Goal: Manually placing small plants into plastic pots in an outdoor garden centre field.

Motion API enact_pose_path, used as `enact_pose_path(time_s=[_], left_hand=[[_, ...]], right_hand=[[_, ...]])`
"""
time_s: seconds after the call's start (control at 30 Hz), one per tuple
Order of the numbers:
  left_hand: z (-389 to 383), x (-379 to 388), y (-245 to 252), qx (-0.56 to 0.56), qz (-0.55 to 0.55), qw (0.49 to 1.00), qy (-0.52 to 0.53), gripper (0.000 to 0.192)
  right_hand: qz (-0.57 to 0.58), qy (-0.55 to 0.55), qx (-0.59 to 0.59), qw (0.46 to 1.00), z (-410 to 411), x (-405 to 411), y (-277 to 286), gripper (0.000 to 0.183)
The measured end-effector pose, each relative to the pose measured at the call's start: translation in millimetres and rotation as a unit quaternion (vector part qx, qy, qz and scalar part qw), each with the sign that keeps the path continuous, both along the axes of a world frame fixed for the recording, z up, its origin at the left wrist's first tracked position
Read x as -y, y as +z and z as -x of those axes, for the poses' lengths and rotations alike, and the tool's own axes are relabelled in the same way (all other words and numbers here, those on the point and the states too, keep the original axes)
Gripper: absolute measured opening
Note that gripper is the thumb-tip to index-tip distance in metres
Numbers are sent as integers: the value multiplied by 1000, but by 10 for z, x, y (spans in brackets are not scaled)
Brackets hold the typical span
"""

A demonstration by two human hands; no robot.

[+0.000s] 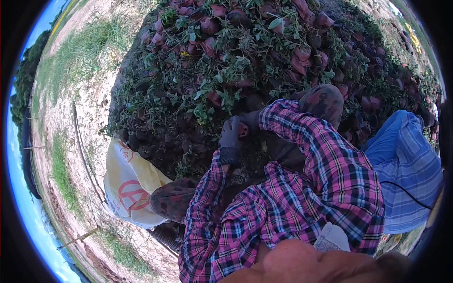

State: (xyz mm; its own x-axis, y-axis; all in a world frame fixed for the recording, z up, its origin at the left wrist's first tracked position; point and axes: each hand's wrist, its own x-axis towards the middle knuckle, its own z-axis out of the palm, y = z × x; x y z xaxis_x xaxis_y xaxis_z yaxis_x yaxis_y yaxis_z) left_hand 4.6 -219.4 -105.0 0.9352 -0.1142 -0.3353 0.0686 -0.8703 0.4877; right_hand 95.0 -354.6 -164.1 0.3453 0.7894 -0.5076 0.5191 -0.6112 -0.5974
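My left hand (230, 136), in a grey knitted glove with a dark cuff, is closed on a small reddish-brown plastic grow bag (242, 130) with holes in it. My right hand (250, 119), also gloved, is against the far side of the same bag; its fingers are mostly in shadow, so its grip is hard to make out. Just beyond both hands spreads a dense bed of seedling bags (209, 47) with leafy green plants (226, 70) among them. Dark, rounded clumps (173, 145) lie on the near left side of the bed.
Beside my left knee stands a whitish-yellow woven sack (131, 187) with red printing. Another person in blue clothing (407, 169) is close by on the right. Sandy ground with grass (95, 46) and a thin wooden stake (79, 237) lies to the left.
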Motion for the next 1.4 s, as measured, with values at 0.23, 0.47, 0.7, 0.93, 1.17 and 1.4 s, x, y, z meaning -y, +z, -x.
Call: enact_pose_path(time_s=[0.23,0.47,0.7,0.93,1.17,1.4], left_hand=[[209,-209,-226,144,217,955,138,83],[253,-296,-569,-39,433,879,196,75],[165,-278,-624,30,410,894,178,73],[-151,-249,-537,-86,6,993,79,58],[-210,-402,-132,-119,-79,990,16,68],[93,-1336,833,5,3,993,116,58]], right_hand=[[-95,-99,7,991,144,153,-163,92],[-153,-49,33,986,65,171,-615,95],[-191,-110,32,975,101,162,-496,83],[-48,-134,148,979,80,10,-263,75],[174,62,206,961,-448,-735,496,22],[75,110,289,948,-851,-1576,311,21]])
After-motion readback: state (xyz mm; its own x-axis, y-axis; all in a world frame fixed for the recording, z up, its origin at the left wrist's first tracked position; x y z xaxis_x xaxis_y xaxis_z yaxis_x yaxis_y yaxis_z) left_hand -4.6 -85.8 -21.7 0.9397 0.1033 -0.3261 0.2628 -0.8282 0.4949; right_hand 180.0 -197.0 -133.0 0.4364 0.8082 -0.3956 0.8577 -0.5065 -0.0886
